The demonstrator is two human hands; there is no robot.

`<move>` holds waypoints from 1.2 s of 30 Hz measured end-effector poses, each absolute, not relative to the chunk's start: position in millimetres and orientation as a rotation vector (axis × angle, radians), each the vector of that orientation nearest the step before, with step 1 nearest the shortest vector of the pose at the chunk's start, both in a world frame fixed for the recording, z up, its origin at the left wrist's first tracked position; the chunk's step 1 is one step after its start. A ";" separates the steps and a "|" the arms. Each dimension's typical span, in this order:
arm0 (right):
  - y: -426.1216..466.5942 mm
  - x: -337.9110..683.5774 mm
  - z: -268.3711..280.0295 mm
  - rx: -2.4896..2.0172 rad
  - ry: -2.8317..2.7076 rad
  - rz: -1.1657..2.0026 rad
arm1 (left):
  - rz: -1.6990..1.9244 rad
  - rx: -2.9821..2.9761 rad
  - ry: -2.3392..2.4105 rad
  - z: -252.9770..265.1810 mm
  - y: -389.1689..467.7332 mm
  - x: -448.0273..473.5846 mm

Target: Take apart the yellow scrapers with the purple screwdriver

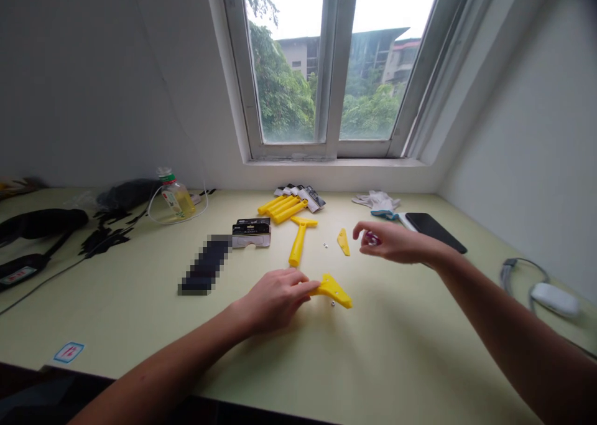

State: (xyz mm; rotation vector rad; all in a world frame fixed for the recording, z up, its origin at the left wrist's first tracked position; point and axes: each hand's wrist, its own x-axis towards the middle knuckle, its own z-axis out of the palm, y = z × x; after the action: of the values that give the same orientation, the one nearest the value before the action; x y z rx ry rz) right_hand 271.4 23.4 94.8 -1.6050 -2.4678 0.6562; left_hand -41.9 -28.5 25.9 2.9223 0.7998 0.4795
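Note:
My left hand [278, 297] is wrapped around the handle of a yellow scraper [333, 291], whose wide triangular head points right, just over the table. A tiny metal nut or screw [333, 303] shows beside that head. Above and to the right, my right hand [398, 241] is curled closed around something small and purplish-pink, mostly hidden by the fingers. To its left lies a loose yellow plate [344, 242], with several tiny metal pieces [325, 245] nearby. Another yellow scraper [298, 241] lies just beyond my left hand.
Several yellow handles [284, 210] with dark packages lie toward the window. Black boxes [252, 233] and a pixelated dark object [205, 266] sit left. A bottle [176, 195], white gloves [377, 201], a black phone [435, 231] and a white case [554, 299] surround the work area.

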 end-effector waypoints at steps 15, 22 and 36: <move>-15.3 241.0 54.7 -1.446 -2.667 0.472 | 0.635 2.600 0.886 40.4 -16.1 -46.6; -51.1 226.6 51.1 -1.226 -2.785 0.426 | 0.689 2.641 0.912 46.1 -21.9 -74.0; -67.3 230.9 41.9 -1.149 -2.859 0.421 | 0.654 2.882 0.862 34.5 -25.7 -77.8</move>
State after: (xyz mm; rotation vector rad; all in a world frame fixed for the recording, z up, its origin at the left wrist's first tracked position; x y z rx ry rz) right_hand 230.9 -67.3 41.9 -1.1486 -2.8589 0.4207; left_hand -77.8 -25.7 34.5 2.8820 0.8623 0.6540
